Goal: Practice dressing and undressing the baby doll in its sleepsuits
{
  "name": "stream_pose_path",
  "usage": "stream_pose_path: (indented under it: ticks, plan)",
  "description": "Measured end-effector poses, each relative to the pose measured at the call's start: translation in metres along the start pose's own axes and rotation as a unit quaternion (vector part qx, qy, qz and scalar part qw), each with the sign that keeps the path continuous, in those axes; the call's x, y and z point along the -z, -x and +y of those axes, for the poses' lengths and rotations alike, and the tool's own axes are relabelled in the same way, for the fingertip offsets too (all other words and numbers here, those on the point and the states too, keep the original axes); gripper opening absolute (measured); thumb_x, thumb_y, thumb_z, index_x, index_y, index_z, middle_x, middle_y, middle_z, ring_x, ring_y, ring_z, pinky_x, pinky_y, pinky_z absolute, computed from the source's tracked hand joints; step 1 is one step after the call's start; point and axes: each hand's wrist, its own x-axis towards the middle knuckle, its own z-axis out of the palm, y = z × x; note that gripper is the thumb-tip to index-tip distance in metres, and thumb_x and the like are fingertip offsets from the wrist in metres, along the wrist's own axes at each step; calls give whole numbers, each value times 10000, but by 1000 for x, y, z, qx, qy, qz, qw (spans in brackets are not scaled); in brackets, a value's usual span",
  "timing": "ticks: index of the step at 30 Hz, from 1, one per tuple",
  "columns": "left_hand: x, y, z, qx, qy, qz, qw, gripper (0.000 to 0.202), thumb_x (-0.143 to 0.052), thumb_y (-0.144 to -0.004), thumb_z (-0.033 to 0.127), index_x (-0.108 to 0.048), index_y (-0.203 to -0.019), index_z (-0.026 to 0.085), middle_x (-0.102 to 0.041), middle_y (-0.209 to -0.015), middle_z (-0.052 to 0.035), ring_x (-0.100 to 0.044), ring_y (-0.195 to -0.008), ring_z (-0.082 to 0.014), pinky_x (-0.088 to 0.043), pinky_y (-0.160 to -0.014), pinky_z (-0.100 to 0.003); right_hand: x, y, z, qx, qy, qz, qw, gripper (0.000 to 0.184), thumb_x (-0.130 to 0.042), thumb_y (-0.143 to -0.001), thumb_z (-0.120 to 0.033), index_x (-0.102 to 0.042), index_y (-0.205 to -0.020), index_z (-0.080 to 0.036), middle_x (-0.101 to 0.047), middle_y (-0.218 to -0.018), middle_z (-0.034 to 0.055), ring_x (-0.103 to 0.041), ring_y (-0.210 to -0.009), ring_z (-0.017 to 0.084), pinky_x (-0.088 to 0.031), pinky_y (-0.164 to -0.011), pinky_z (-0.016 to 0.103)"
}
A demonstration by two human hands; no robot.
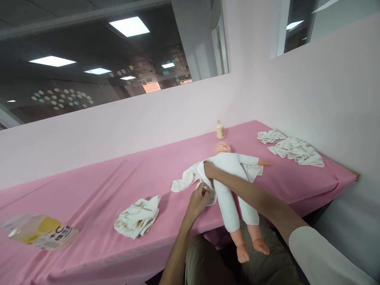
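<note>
- Table, pink-covered, against the wall: carries all the rest.
- Doll in white, on its back near the front edge, head toward the wall, legs hanging past the edge over the lap. Could probably slide off, with so much weight beyond the edge and any pull on the cloth below.
- Wrap, printed, partly under the doll, loose end out to the left. Could bunch under the body, or drag the doll sideways, if tugged from one corner only.
- Loose cloths at the far right, well apart from the doll; not in the way.
- Lying bottle at the far left, well apart.
- Crumpled cloth left of the hands, near the front edge; could be swept down by the left forearm.
- Right hand at the doll's side, over the wrap's edge; fingers close together, clamped or only resting, cannot tell.
- Left hand just below it, fingertips pinched together on the wrap's edge beside the hip.
- Small bottle, upright behind the head, near it; likely to tip with a push of the doll toward the wall.
</note>
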Motion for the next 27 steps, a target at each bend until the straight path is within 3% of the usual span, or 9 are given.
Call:
stream_pose_path:
  ticks: [4, 7, 8, 10, 14, 17, 21, 24, 27]
  plan:
    - [6, 1, 6, -10, -20, 5, 1000, 179, -432, -848, 332, -554, -780, 220, -633, -795, -18, -568, -725, -185, -396, -653, -281, 18, 27, 14, 19, 33, -32, 999, 129, -636, -834, -177, -659, -948, -121, -683, -990, 118, -630, -952, 240, -469, -897, 377]
    - [12, -2, 21, -24, -52, 68, 996, 245, -436, -870, 369, -487, -680, 222, -572, -684, 0, -529, -660, -179, -367, -619, -280, 43, 81, 45, 23, 71, 67, 995, 224, -465, -928, -243, -649, -1019, -153, -667, -1071, 114, -590, -1038, 250, -419, -942, 386]
    - [13, -4, 28, -34, -60, 84, 994, 254, -441, -873, 372, -474, -671, 222, -558, -663, 4, -516, -640, -175, -360, -611, -280, 51, 103, 58, -4, 79, 124, 989, 260, -420, -944, -251, -641, -1044, -158, -653, -1109, 109, -563, -1089, 242, -391, -976, 376]
    - [12, -16, 47, -66, -74, 97, 990, 234, -449, -878, 359, -493, -694, 222, -566, -670, 4, -517, -640, -174, -361, -626, -283, 65, 148, 87, -155, 90, 199, 963, 272, -380, -936, -226, -643, -957, -158, -656, -1021, 106, -572, -1004, 225, -410, -906, 349]
    - [-14, -65, 93, -188, -138, 50, 971, 144, -453, -888, 300, -559, -841, 215, -634, -828, -30, -577, -799, -201, -389, -725, -305, 78, 213, 132, -365, 102, 142, 914, 223, -444, -888, -272, -615, -788, -169, -637, -884, 107, -571, -839, 232, -398, -724, 331]
    - [-56, -112, 125, -284, -248, -41, 925, 220, -438, -903, 260, -573, -1058, 183, -632, -1090, -99, -568, -1031, -241, -399, -873, -339, 75, 221, 144, -400, 93, 121, 904, 282, -469, -877, -342, -567, -671, -177, -625, -804, 82, -569, -789, 223, -367, -705, 328]
    - [-111, -158, 149, -285, -466, -151, 824, 449, -545, -822, 161, -491, -1268, 162, -542, -1310, -152, -493, -1212, -288, -360, -997, -394, 65, 200, 146, -420, 75, 115, 897, 327, -485, -867, -411, -520, -650, -170, -613, -748, 71, -572, -835, 241, -348, -761, 352]
    - [-133, -177, 147, -253, -491, -199, 809, 563, -675, -727, 198, -498, -1261, 175, -595, -1244, -148, -545, -1159, -307, -389, -980, -414, 59, 186, 149, -418, 62, 112, 900, 261, -500, -847, -351, -482, -656, -173, -617, -766, 79, -564, -886, 253, -342, -790, 366]
    - [-135, -184, 139, -226, -497, -219, 809, 519, -656, -745, 255, -510, -1240, 194, -632, -1177, -131, -598, -1073, -303, -436, -909, -407, 58, 182, 155, -413, 35, 124, 902, 186, -465, -843, -282, -446, -683, -189, -603, -754, 35, -554, -818, 208, -347, -791, 358]
